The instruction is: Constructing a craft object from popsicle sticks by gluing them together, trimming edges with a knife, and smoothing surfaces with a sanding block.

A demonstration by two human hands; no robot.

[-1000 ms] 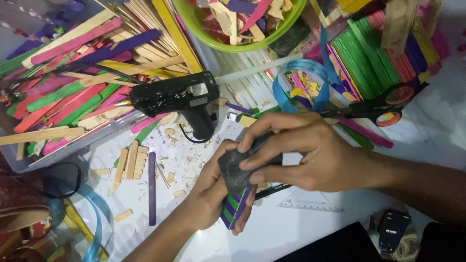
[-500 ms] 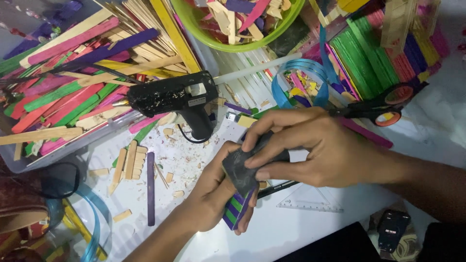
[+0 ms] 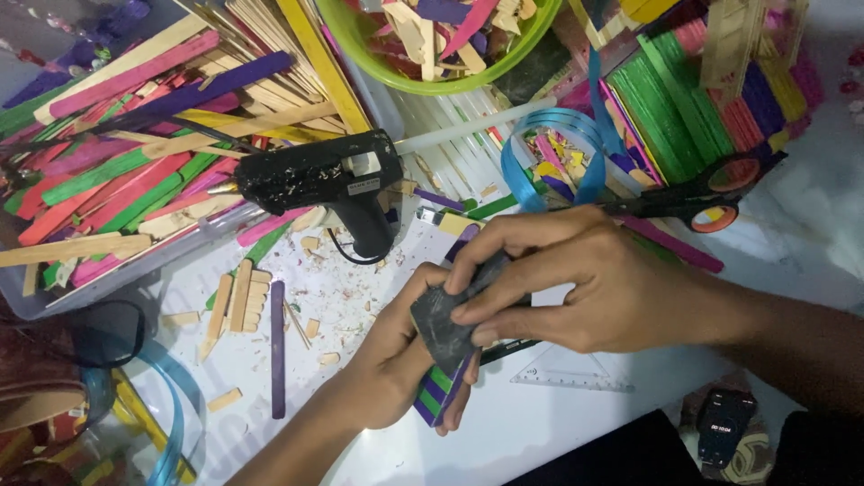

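Nearest me, the left hand [image 3: 396,364] is curled shut around a small stack of flat craft sticks [image 3: 443,389], green and purple at the edges. The stack's long axis runs from about seven o'clock up to one o'clock; its lower end pokes out below the palm, and the rest is hidden under the fingers. The right hand [image 3: 576,279] comes in from three o'clock and lies over the top of the left, fingers bent and pressed down on a dark grey pad [image 3: 447,310], perhaps sandpaper, which sits on the upper face of the stack. So the stack lies under the right fingertips and inside the left grip, just below the centre of the white work surface [image 3: 549,432].

A little beyond, at nine o'clock from the hands, a single purple stick [image 3: 277,346] lies almost straight up and down among loose wooden offcuts [image 3: 236,297]. A clear set square [image 3: 562,369] sits at four o'clock of the hands.

Farther on, at eleven o'clock, a black glue gun [image 3: 319,180] lies with its nozzle towards nine o'clock. Black scissors [image 3: 697,193] rest at two o'clock, and a blue ribbon loop [image 3: 549,157] at one o'clock. Farthest are a tray of coloured sticks [image 3: 117,162] and a green bowl [image 3: 360,40] holding scraps.
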